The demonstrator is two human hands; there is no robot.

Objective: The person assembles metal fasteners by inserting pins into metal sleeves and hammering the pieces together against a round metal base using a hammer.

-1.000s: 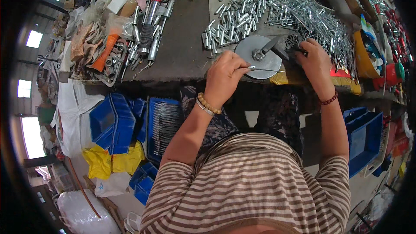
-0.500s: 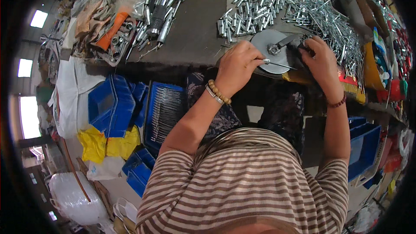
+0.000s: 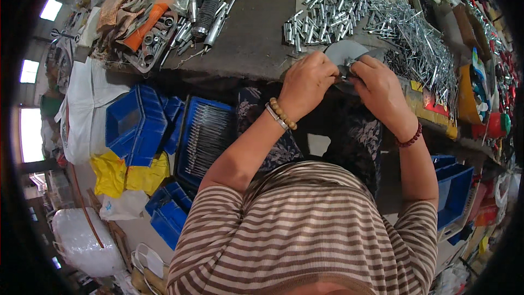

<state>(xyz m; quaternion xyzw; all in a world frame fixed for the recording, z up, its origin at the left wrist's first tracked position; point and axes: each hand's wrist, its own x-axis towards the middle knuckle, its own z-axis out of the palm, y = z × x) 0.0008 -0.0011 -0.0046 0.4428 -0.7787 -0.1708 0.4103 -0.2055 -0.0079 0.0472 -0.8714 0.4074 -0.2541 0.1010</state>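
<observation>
My left hand [image 3: 310, 84] and my right hand [image 3: 380, 90] meet at the front edge of the workbench, just before a round grey metal disc [image 3: 344, 50]. The left one is closed in a pinch on a slim metal rod, now mostly hidden between the fingers. Beside it, the right hand's thumb and fingers are pressed together at the same spot; what they grip is hidden. Behind the disc lie a heap of short shiny metal sleeves [image 3: 333, 13] and, to its right, a pile of thin metal rods [image 3: 420, 38].
Sockets and an orange-handled tool [image 3: 143, 28] crowd the bench's left, near a black-gripped tool [image 3: 206, 16]. Below stand a blue bin [image 3: 136, 125] and a blue tray of metal rods [image 3: 204, 139]. Another blue bin [image 3: 454, 194] is at right. A yellow container [image 3: 470, 90] stands at the bench's right.
My right hand has moved left and nearer to me, up against the left hand. The rod that stuck out from the left hand is now mostly covered, and the disc is partly hidden.
</observation>
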